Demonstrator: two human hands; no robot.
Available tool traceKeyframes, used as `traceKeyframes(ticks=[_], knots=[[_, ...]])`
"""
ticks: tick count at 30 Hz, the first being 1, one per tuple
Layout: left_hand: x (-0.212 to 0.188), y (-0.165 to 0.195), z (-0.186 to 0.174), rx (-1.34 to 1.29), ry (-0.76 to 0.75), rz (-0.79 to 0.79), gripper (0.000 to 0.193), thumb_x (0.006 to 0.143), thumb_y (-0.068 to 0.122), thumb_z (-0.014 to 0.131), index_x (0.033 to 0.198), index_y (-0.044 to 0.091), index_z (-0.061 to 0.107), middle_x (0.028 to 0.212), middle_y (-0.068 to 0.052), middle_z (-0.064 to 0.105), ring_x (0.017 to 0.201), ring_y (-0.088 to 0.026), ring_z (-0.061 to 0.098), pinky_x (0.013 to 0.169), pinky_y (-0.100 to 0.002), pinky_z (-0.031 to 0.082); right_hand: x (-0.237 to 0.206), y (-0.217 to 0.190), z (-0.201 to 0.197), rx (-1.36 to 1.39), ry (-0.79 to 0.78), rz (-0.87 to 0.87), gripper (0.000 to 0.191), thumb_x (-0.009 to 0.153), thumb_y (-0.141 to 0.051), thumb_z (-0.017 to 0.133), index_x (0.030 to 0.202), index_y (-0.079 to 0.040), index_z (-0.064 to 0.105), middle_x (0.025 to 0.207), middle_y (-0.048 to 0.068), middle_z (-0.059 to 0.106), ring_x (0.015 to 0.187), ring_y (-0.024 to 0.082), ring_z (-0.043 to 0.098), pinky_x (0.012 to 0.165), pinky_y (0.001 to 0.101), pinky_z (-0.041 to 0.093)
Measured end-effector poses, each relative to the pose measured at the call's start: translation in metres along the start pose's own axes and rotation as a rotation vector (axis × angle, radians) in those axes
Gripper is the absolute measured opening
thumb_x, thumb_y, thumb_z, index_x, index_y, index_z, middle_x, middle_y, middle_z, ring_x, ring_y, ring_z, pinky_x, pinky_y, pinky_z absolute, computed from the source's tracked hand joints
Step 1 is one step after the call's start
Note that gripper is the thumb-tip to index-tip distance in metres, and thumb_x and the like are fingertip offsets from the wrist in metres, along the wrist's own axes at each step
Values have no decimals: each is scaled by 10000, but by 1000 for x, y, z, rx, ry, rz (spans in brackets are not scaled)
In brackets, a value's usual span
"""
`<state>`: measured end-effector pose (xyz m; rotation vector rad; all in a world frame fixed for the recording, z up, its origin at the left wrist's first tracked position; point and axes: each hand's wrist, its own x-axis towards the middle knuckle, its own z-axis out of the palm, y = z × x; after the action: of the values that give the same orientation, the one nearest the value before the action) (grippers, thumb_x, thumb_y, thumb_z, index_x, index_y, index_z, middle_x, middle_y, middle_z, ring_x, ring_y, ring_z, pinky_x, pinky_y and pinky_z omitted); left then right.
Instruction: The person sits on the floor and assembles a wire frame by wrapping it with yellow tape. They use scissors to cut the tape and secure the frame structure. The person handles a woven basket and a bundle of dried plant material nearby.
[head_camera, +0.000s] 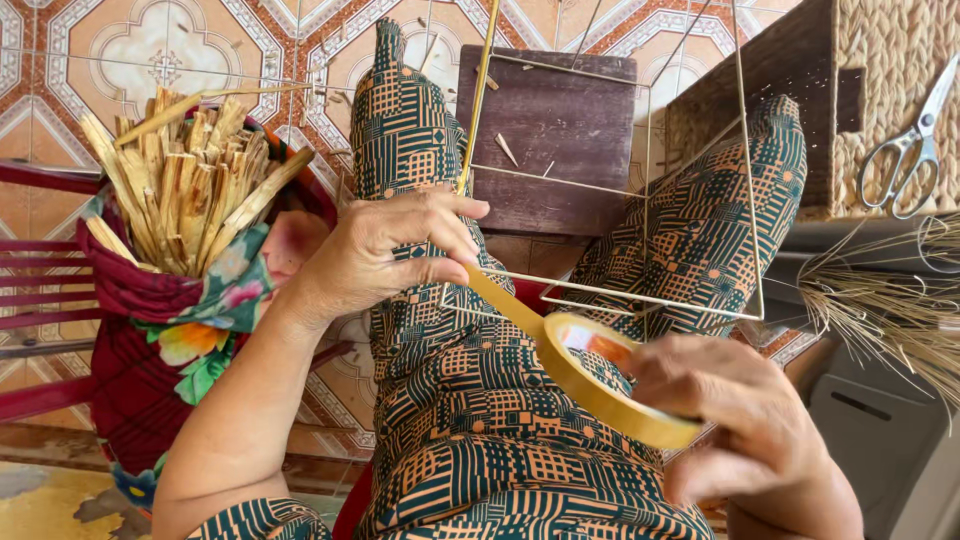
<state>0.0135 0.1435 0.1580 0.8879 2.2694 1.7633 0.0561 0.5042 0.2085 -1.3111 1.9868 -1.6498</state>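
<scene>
— Two hands are busy here. What do the fingers of the left hand (385, 255) do?

— They are pressed together, thumb against fingertips, and they pinch the free end of the yellow-brown tape strip (500, 300) against a corner of the thin square wire frame (650, 295).

— And the right hand (745, 420)?

— It holds the round roll of yellow-brown adhesive tape (600, 385). The fingers are curled around the outer edge of the roll, below and to the right of the frame corner. The strip runs tight from the roll up to the left fingers.

— Where does the wire frame sit?

— It rests over the knees, on the green and orange patterned trousers (470, 420). A thin yellow stick (478, 90) goes up from the same corner of the frame.

— What is around the frame?

— Behind the frame, on the tiled floor, is a dark brown wooden stool (560, 120). Left of the frame stands a red cloth bag with pale split bamboo pieces (190, 185). Right of the frame is a woven straw basket (895, 95); silver metal scissors (910, 150) lie against it, and a bundle of dry straw fibres (885, 300) lies just below.
</scene>
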Motion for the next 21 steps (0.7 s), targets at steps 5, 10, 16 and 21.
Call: traceKeyframes(ticks=[5, 10, 16, 21], knots=[[0, 0, -3, 91, 16, 14, 130, 881, 134, 809, 978, 100, 730, 1074, -19, 769, 1297, -264, 672, 1226, -509, 416, -64, -42, -38, -549, 101, 269, 608, 917, -611, 533, 974, -23, 676, 810, 57, 678, 828, 251, 728, 994, 482, 529], [4, 9, 8, 178, 66, -11, 98, 890, 86, 798, 914, 83, 703, 1048, -12, 750, 1285, -248, 687, 1230, -498, 461, -130, -38, -59, -973, 287, 569, 291, 942, -330, 754, 1000, -48, 713, 862, 44, 709, 826, 186, 691, 1013, 373, 459], [6, 24, 21, 261, 135, -140, 110, 848, 66, 787, 912, 59, 699, 1156, -79, 716, 1303, -263, 663, 1097, -407, 532, -151, -19, -49, -1005, 543, 592, 280, 923, -281, 861, 976, -42, 725, 829, 46, 695, 768, 152, 643, 949, 298, 465], [8, 24, 28, 230, 162, -105, 120, 882, 74, 789, 963, 72, 701, 1241, -92, 695, 1356, -261, 649, 1162, -379, 526, -142, -2, -57, -950, 565, 575, 285, 873, -274, 870, 989, -49, 740, 740, 38, 659, 694, 148, 615, 918, 307, 459]])
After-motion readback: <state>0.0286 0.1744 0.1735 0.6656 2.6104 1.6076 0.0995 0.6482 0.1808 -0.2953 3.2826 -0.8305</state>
